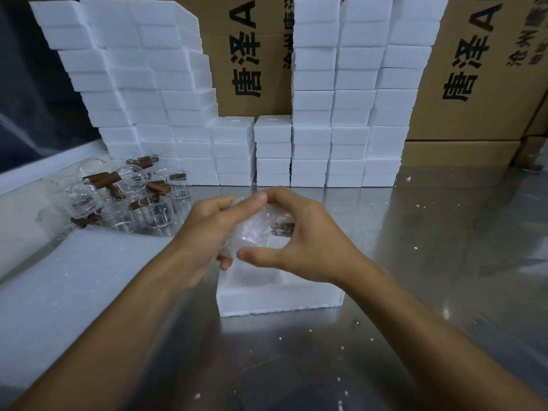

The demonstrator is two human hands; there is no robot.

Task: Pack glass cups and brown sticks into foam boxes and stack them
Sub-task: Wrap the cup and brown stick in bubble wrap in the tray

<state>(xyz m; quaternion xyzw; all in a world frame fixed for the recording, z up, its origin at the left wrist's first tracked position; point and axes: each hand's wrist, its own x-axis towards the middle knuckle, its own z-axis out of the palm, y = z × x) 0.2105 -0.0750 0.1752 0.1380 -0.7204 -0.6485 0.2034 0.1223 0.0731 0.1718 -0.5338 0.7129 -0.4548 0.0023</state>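
Both hands, left hand (204, 229) and right hand (308, 241), curl their fingers round a wrapped cup (261, 229), apparently with a brown stick inside, just above an open foam box (275, 298) at the table's (444, 262) middle. Stacks of boxes (341, 114) line the far edge; many cups (133, 200) and sticks wait at far left, so plenty remains.
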